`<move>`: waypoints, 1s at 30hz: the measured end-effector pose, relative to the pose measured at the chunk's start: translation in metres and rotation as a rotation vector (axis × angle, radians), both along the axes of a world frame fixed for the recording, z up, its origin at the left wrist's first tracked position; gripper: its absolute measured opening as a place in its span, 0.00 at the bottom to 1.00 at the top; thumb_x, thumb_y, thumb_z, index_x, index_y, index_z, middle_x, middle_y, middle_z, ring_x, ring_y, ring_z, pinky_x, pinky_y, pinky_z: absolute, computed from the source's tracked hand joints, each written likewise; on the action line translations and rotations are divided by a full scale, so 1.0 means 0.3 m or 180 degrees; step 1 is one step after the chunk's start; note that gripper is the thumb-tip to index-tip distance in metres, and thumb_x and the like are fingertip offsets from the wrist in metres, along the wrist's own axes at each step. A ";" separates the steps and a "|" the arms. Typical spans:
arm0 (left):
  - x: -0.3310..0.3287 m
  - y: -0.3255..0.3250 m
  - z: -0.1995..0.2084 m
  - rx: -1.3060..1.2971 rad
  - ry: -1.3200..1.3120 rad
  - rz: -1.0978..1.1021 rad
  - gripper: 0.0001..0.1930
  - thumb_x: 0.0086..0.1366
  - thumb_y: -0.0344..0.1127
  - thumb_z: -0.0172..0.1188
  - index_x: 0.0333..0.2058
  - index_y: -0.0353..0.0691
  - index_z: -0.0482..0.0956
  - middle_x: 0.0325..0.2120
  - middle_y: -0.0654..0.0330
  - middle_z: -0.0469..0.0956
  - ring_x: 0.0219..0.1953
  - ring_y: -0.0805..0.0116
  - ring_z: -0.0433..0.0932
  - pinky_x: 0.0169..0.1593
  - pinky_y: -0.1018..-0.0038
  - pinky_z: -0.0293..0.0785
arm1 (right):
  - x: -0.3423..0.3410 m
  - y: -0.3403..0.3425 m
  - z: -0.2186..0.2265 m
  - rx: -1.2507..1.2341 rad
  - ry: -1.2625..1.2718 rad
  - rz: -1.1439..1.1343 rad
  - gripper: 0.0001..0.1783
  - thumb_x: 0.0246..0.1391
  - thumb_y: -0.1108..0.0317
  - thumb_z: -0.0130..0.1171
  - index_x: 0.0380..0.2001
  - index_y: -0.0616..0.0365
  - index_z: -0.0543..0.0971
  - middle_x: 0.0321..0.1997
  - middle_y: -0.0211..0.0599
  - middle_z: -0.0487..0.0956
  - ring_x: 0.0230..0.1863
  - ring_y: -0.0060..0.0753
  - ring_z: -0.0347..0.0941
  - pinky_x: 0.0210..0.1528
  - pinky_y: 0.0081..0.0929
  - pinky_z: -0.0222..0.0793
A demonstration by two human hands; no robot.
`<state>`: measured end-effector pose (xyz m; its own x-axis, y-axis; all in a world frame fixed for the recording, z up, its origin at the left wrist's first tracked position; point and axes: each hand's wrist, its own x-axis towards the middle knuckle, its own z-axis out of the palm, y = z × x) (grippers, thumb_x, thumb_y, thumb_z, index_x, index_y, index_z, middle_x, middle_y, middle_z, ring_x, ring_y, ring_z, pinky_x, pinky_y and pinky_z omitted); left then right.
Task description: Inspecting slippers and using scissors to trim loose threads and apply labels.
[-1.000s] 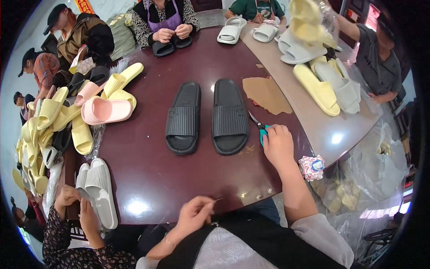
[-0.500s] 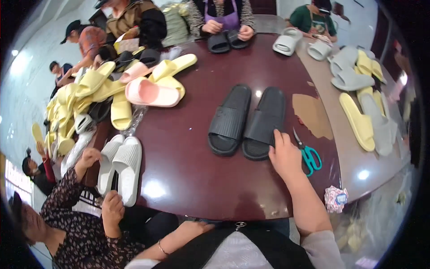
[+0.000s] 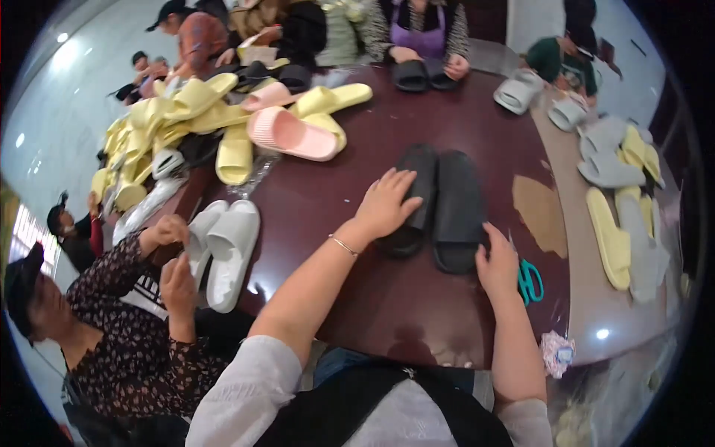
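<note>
Two black slide slippers lie side by side on the dark red table, toes toward me. My left hand (image 3: pixel 383 205) reaches across the left slipper (image 3: pixel 423 173), fingers spread and lying on its strap. At the outer edge of the right slipper (image 3: pixel 458 208) is my right hand (image 3: pixel 497 257), its fingers and thumb apart along the side. Whether the right fingertips press on the slipper I cannot tell. Scissors with teal handles (image 3: pixel 530 281) lie just right of my right hand, blades mostly hidden behind it.
A brown paper piece (image 3: pixel 540 216) and a crumpled pink-white packet (image 3: pixel 556 354) lie toward the right. White slippers (image 3: pixel 233 257) sit by a person at left. Yellow and pink slippers (image 3: pixel 294 134) pile at far left; grey and yellow ones (image 3: pixel 609 238) lie right. Several people surround the table.
My left hand has come up from near my lap onto the left slipper. My right fingers have shifted from the right slipper's strap to its outer edge. The view has turned slightly.
</note>
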<state>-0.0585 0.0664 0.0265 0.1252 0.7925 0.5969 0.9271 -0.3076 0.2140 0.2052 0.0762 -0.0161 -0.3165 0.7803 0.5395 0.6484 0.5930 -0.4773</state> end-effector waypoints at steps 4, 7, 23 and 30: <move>0.057 0.005 -0.050 -0.0580 -0.0111 0.0015 0.22 0.61 0.45 0.55 0.50 0.36 0.70 0.45 0.45 0.73 0.50 0.48 0.70 0.56 0.59 0.64 | 0.026 0.063 -0.034 -0.0215 0.0176 -0.0160 0.22 0.46 0.78 0.53 0.48 0.57 0.73 0.46 0.46 0.76 0.43 0.48 0.74 0.43 0.35 0.71; 0.156 -0.089 0.003 -0.1049 0.0121 0.0241 0.22 0.62 0.45 0.55 0.49 0.36 0.71 0.38 0.47 0.76 0.41 0.47 0.74 0.49 0.60 0.69 | 0.051 0.105 -0.052 -0.0143 0.0389 -0.0019 0.21 0.45 0.80 0.51 0.45 0.56 0.74 0.46 0.45 0.77 0.42 0.48 0.75 0.42 0.34 0.71; 0.093 -0.108 -0.094 -0.1216 0.0228 -0.0696 0.27 0.46 0.23 0.63 0.49 0.40 0.72 0.53 0.55 0.69 0.62 0.56 0.59 0.63 0.55 0.52 | 0.015 0.117 -0.064 -0.0480 0.0724 0.0592 0.19 0.45 0.86 0.44 0.40 0.59 0.75 0.44 0.40 0.76 0.46 0.42 0.73 0.49 0.29 0.68; 0.041 -0.088 -0.110 -0.2055 -0.1760 -0.1081 0.21 0.58 0.33 0.57 0.52 0.43 0.70 0.56 0.58 0.67 0.64 0.58 0.57 0.65 0.55 0.49 | 0.024 0.161 -0.035 -0.1936 0.4426 0.0190 0.07 0.57 0.75 0.51 0.39 0.60 0.74 0.41 0.31 0.76 0.39 0.21 0.73 0.36 0.18 0.67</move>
<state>-0.0463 0.0401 -0.0066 0.2408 0.9659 0.0948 0.5229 -0.2114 0.8258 0.2125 0.1243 -0.0265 0.1188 0.9922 0.0375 -0.5265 0.0949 -0.8449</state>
